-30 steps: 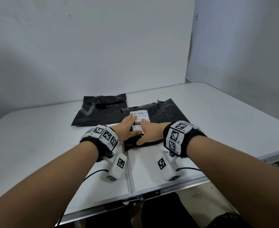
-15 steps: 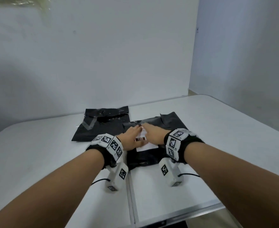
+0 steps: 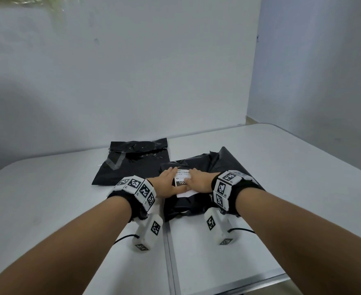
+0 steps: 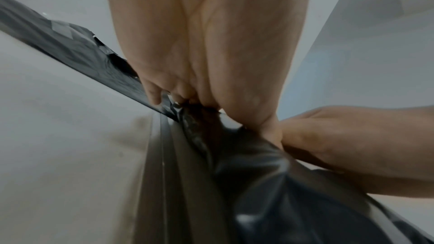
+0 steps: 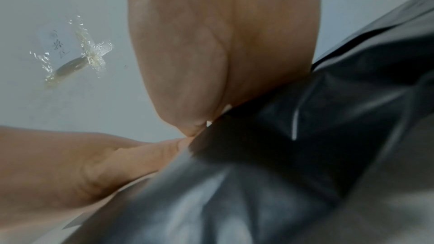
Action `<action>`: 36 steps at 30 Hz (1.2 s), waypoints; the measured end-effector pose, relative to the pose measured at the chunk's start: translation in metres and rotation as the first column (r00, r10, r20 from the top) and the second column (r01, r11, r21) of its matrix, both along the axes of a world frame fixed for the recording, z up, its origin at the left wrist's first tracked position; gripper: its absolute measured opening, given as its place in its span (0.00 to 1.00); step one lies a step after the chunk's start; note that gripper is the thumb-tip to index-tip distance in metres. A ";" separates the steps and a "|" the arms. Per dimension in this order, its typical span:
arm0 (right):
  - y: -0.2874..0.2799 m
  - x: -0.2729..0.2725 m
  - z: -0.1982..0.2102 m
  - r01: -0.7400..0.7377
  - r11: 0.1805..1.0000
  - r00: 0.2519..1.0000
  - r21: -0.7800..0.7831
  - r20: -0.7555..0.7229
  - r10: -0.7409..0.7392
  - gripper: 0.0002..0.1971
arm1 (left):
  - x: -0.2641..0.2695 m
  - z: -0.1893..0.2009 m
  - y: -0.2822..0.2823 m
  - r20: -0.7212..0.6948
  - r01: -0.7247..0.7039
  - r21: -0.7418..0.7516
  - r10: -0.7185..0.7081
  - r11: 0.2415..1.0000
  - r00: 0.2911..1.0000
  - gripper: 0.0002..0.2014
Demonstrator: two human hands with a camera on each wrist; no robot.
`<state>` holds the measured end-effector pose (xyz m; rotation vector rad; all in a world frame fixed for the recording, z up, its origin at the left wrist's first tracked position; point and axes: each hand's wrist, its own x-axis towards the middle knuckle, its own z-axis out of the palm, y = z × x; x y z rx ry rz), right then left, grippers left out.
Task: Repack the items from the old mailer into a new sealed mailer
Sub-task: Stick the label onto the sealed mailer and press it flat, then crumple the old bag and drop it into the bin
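Note:
A black plastic mailer (image 3: 188, 206) lies at the table's middle with a white shipping label (image 3: 182, 179) on top. My left hand (image 3: 167, 184) and right hand (image 3: 198, 182) lie flat on the label, fingers straight, thumbs meeting near its lower part. In the left wrist view my left hand (image 4: 206, 53) presses down on the black mailer (image 4: 270, 183). The right wrist view has my right hand (image 5: 211, 53) pressing the same mailer (image 5: 305, 155). A second black mailer (image 3: 130, 162), torn and with clear tape on it, lies flat behind and to the left.
The white folding table (image 3: 281, 177) has a seam (image 3: 167, 252) running toward me between my forearms. Its right end curves off near the wall corner. A taped paper note (image 5: 70, 55) sticks on the back wall.
Both hands slid forward along the label and lie closer together. The head view tilted up, so the table's near edge is out of sight.

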<state>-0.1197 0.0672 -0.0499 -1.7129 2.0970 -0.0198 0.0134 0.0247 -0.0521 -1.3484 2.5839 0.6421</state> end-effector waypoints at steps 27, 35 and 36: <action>-0.080 0.035 0.064 0.167 0.893 0.934 -0.418 0.358 -0.007 0.14 | 0.148 0.012 -0.119 -0.304 -0.744 -0.027 0.703 0.668 0.643 0.36; -0.097 0.031 0.047 0.249 0.893 0.894 -0.376 0.444 -0.062 0.16 | 0.137 0.001 -0.139 -0.232 -0.698 -0.014 0.677 0.716 0.698 0.23; -0.097 0.031 0.047 0.249 0.894 0.892 -0.374 0.448 -0.062 0.16 | 0.136 0.001 -0.139 -0.233 -0.692 -0.021 0.669 0.722 0.706 0.20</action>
